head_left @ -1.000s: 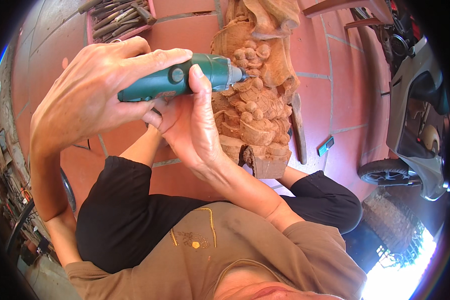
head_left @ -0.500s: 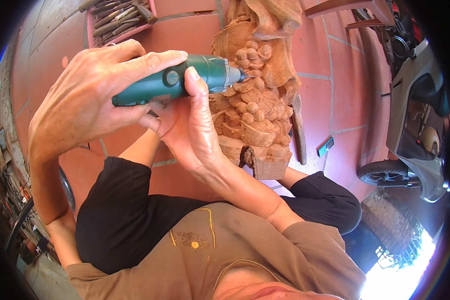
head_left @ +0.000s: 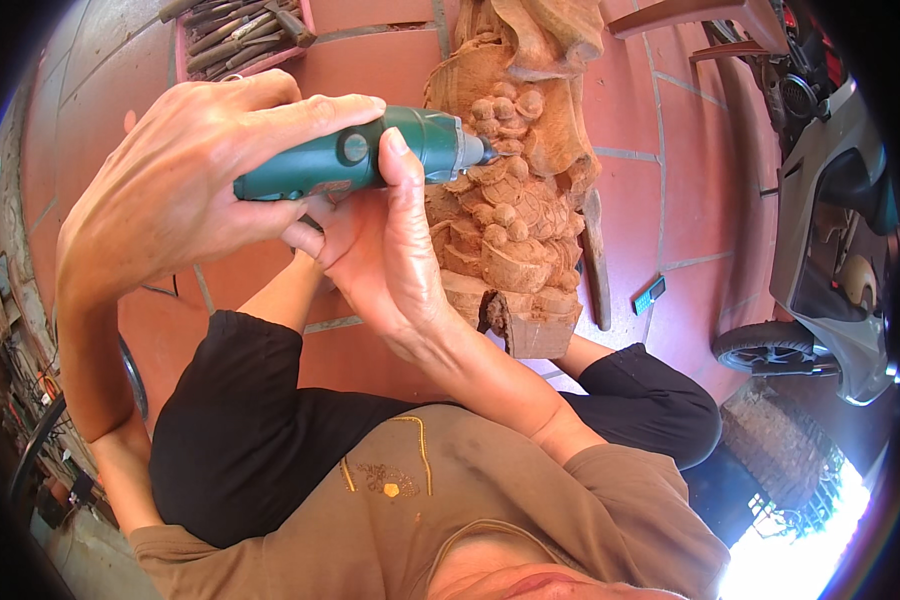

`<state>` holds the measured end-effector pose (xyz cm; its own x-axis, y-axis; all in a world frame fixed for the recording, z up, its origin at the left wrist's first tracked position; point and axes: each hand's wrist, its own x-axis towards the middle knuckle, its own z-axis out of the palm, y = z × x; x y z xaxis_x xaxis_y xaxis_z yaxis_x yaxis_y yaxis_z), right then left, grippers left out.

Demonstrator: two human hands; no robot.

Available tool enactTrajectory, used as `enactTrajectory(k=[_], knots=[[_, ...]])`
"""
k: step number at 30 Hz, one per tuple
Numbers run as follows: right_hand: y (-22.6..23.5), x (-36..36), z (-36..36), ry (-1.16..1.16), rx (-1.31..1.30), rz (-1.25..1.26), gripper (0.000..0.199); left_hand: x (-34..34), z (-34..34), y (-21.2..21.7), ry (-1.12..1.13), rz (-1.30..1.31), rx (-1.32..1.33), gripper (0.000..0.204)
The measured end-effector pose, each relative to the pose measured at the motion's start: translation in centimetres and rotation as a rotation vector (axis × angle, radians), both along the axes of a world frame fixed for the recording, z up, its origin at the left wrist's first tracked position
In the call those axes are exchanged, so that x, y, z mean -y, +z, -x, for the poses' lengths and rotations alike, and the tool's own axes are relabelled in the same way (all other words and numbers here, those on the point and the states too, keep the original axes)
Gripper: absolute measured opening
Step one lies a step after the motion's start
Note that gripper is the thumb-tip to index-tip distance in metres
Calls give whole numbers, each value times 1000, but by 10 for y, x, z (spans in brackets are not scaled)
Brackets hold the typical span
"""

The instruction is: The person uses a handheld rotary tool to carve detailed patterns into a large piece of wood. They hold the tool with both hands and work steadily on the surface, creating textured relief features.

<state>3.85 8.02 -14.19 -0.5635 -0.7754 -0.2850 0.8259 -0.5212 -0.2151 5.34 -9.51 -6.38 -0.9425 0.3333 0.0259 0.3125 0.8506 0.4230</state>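
A green handheld rotary tool (head_left: 415,142) with a grey nose lies almost level in front of me. My left hand (head_left: 175,165) is closed over its rear body, index finger stretched along the top. From below, my right hand (head_left: 385,265) supports the tool, its thumb pressed against the side. The dark tip reaches the brown wood carving (head_left: 515,245), beside a cluster of carved round fruit shapes. Whether the bit touches the wood or spins, I cannot tell. Fine wood dust coats the carved surface.
A pink tray (head_left: 305,15) of chisels and a hammer is at the far left. A wooden stick (head_left: 597,260) lies right of the carving, near a small blue phone (head_left: 650,295). A motorbike (head_left: 840,250) stands at the right, a brown chair (head_left: 710,15) beyond it.
The rotary tool and both hands have shifted slightly to the right. My grip looks the same, and the carving has stayed in place.
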Motion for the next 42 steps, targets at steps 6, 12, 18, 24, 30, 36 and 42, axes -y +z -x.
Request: enactTrajectory(k=[6, 12, 18, 24, 30, 36, 42], knots=[[-2, 2, -3, 4, 33, 20, 51, 3, -3, -2, -8, -30, -11, 76], [0, 1, -1, 11, 10, -12, 52, 0, -4, -1, 4, 0, -42, 75], [2, 1, 1, -19, -14, -28, 51, -1, 1, -1, 9, -19, -8, 73], [1, 0, 1, -32, -17, -45, 49, -1, 2, -5, 1, -7, -43, 72], [-1, 2, -1, 17, 24, -19, 50, 1, -5, -2, 22, 21, -1, 73], [-3, 1, -1, 30, -5, -6, 50, 3, -7, -3, 38, 7, 3, 73], [1, 4, -2, -13, -15, -69, 55, 1, -4, -2, 17, -2, -24, 73]])
